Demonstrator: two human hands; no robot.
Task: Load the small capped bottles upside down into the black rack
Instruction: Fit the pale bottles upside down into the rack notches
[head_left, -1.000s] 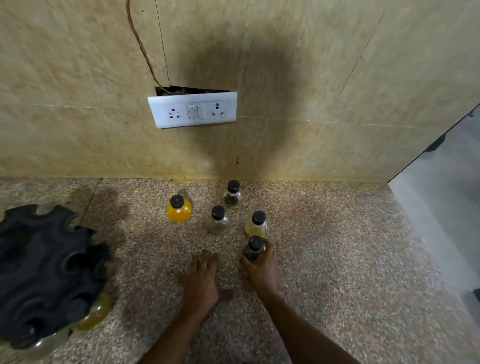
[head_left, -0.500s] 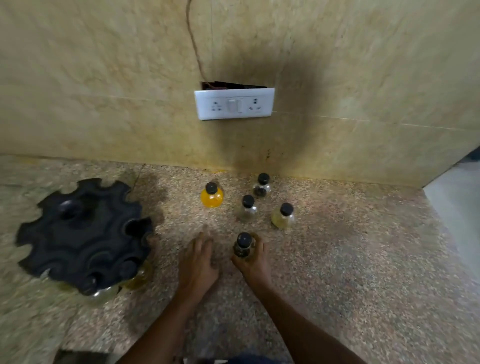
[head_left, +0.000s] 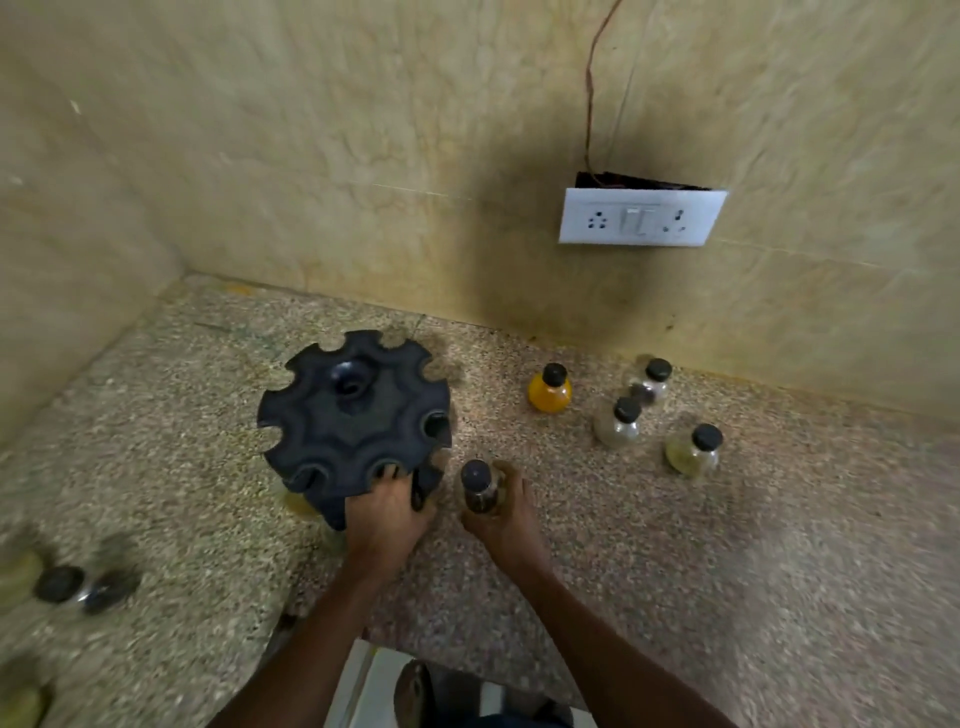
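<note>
The round black rack (head_left: 353, 415) with notched edge stands on the speckled counter, left of centre. My left hand (head_left: 387, 512) grips its near edge. My right hand (head_left: 506, 517) holds a small dark-filled bottle with a black cap (head_left: 479, 488), upright, just right of the rack. On the counter to the right stand an orange bottle (head_left: 549, 389), a dark-speckled one (head_left: 648, 383), a greyish one (head_left: 618, 423) and a yellowish one (head_left: 693, 449), all upright with black caps. A yellowish bottle (head_left: 298, 501) shows under the rack's near rim.
Beige tiled walls meet in a corner behind the rack. A white socket plate (head_left: 641, 217) with a loose wire hangs on the wall. More blurred bottles (head_left: 78, 587) lie at the far left. The counter's front edge (head_left: 363, 654) runs below my arms.
The view swung left, bringing the rack to centre. My left hand left the counter and took hold of the rack's edge. My right hand carried the dark bottle leftward toward the rack.
</note>
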